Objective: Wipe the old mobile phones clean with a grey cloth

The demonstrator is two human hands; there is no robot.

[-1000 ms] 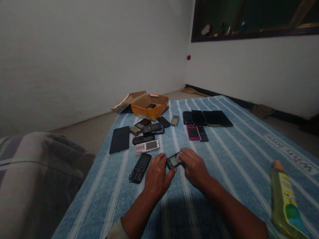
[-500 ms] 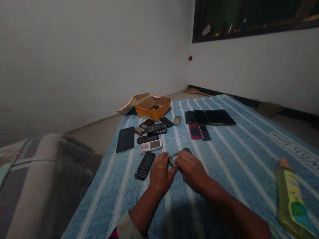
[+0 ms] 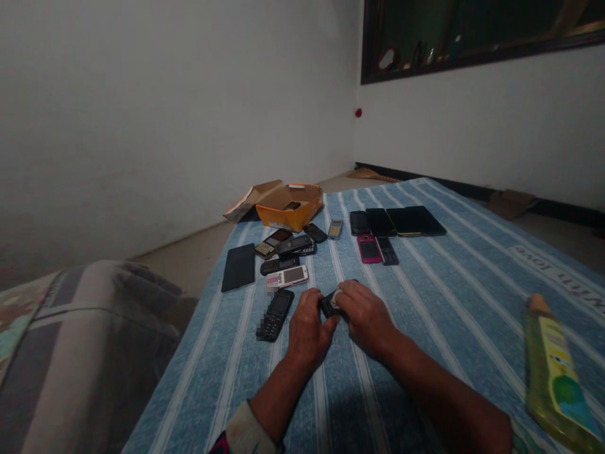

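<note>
Small black mobile phone (image 3: 329, 306) held between your two hands

Its exposed end looks dark now, where a pale screen showed before. Your left hand (image 3: 312, 325) pinches that end; your right hand's (image 3: 366, 312) fingers bunch over the other, grip unclear. Left of your left hand lies a black keypad phone (image 3: 278, 309); right of your right, blue striped cloth (image 3: 454, 315) opens toward the yellow-green bottle (image 3: 558, 372).

printed lettering (image 3: 560, 276) is running along the right side of the blue striped cloth (image 3: 454, 353), appearing inverted to the camera and reading "with love"; the right edge of the view is cutting into "with". print on the bottle label (image 3: 562, 362), the orange box (image 3: 283, 218) and the phone keypads (image 3: 271, 327) is remaining too small or blurred to read.
</note>
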